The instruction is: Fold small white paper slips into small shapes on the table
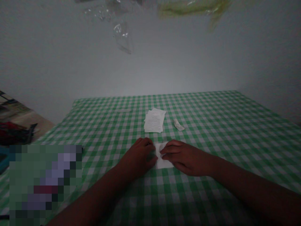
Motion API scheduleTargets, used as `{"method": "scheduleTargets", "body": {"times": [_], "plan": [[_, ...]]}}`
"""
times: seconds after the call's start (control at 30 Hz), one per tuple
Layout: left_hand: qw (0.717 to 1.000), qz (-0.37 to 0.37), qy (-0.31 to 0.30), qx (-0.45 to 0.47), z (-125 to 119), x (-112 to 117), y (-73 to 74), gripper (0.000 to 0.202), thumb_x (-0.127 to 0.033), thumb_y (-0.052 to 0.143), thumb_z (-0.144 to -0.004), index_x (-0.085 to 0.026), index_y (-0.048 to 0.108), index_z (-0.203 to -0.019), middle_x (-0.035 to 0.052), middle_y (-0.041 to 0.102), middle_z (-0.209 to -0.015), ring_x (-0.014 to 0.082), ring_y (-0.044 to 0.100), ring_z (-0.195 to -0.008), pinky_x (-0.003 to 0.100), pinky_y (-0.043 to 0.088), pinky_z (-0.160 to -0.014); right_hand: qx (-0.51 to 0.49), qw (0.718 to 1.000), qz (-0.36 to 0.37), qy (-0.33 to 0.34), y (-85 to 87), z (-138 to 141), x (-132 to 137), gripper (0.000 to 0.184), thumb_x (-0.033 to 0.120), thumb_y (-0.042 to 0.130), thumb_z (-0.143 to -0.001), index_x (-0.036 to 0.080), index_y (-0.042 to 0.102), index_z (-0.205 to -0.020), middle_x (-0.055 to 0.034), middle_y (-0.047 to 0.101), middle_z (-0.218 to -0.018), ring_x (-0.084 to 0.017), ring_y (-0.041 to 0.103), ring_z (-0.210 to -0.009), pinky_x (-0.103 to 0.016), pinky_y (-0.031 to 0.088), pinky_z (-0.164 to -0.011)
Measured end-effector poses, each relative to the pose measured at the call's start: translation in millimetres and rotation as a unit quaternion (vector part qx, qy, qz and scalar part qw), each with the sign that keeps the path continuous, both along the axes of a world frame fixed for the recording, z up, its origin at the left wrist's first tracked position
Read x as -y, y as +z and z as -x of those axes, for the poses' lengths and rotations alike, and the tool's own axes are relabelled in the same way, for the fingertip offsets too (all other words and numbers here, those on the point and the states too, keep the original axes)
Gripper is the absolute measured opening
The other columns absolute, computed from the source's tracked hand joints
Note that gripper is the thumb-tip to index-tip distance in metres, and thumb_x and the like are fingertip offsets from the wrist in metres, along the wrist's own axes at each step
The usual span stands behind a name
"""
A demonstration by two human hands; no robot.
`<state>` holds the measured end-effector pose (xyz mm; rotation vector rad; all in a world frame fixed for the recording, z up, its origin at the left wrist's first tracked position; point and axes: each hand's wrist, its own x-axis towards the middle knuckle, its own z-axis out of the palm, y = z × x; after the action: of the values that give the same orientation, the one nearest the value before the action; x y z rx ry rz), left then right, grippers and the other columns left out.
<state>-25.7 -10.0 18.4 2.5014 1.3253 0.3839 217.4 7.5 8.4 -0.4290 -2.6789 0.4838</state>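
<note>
A small white paper sheet [161, 155] lies on the green-and-white checked tablecloth [211, 125] close in front of me. My left hand [139, 155] rests at its left edge with fingers curled down against the paper. My right hand [184, 157] lies over its right part, fingers together and pressed flat on the sheet. Most of the paper is hidden under both hands. Beyond them lies a stack of printed white papers [154, 121], and to its right a small folded white paper piece [179, 125].
The table stands against a pale wall [150, 69]. Clear and yellowish plastic bags [188, 8] hang at the top. A blurred-out patch [45, 183] covers the lower left, and dark red things [14, 133] lie off the table's left side.
</note>
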Motion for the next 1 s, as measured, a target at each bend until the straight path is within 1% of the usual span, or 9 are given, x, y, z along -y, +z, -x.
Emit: {"method": "scheduleTargets", "body": {"times": [0.27,0.53,0.73,0.87,1.0], "plan": [[1.000,0.005,0.000,-0.002,-0.6,-1.0,-0.9,0.019,-0.026,0.067,-0.083,-0.020,0.065,-0.101,0.0064,0.060,-0.109,0.0230,0.054,-0.102,0.040,0.047,-0.093,0.001,1.000,0.004,0.001,-0.5,0.5,-0.5,0.035,0.012,0.047,-0.090,0.014,0.062,-0.122,-0.0116,0.065,-0.123,-0.024,0.049,-0.122,-0.045,0.042,-0.104],[1.000,-0.002,-0.004,0.000,0.1,-0.8,-2.4,0.019,-0.026,0.067,-0.083,-0.020,0.065,-0.101,0.0059,0.059,-0.108,0.0224,0.053,-0.101,0.040,0.047,-0.093,0.006,1.000,-0.016,0.002,-2.2,1.4,-0.9,0.033,0.014,0.046,-0.091,0.012,0.063,-0.120,-0.0132,0.064,-0.124,-0.024,0.050,-0.122,-0.046,0.041,-0.105],[1.000,0.004,-0.003,0.000,-1.1,-0.5,0.4,0.019,-0.025,0.066,-0.084,-0.020,0.065,-0.102,0.0059,0.059,-0.108,0.0222,0.053,-0.101,0.039,0.046,-0.093,0.009,1.000,-0.011,-0.002,-1.9,0.9,-0.8,0.033,0.014,0.047,-0.091,0.014,0.063,-0.120,-0.0117,0.064,-0.125,-0.024,0.049,-0.122,-0.046,0.042,-0.104],[1.000,0.012,-0.007,-0.010,-1.3,0.7,2.6,0.020,-0.026,0.065,-0.084,-0.020,0.064,-0.103,0.0058,0.058,-0.109,0.0226,0.052,-0.101,0.040,0.046,-0.093,0.007,1.000,-0.013,0.000,-2.6,1.4,-1.2,0.031,0.015,0.048,-0.091,0.013,0.064,-0.119,-0.0125,0.064,-0.125,-0.024,0.050,-0.122,-0.046,0.042,-0.104],[1.000,0.014,-0.003,-0.005,-1.2,0.9,3.2,0.023,-0.028,0.068,-0.082,-0.021,0.063,-0.103,0.0049,0.057,-0.110,0.0224,0.052,-0.102,0.039,0.046,-0.092,-0.001,1.000,-0.021,0.001,-3.1,1.7,-0.8,0.031,0.016,0.050,-0.091,0.014,0.063,-0.120,-0.0132,0.064,-0.124,-0.024,0.051,-0.121,-0.048,0.042,-0.103]]}}
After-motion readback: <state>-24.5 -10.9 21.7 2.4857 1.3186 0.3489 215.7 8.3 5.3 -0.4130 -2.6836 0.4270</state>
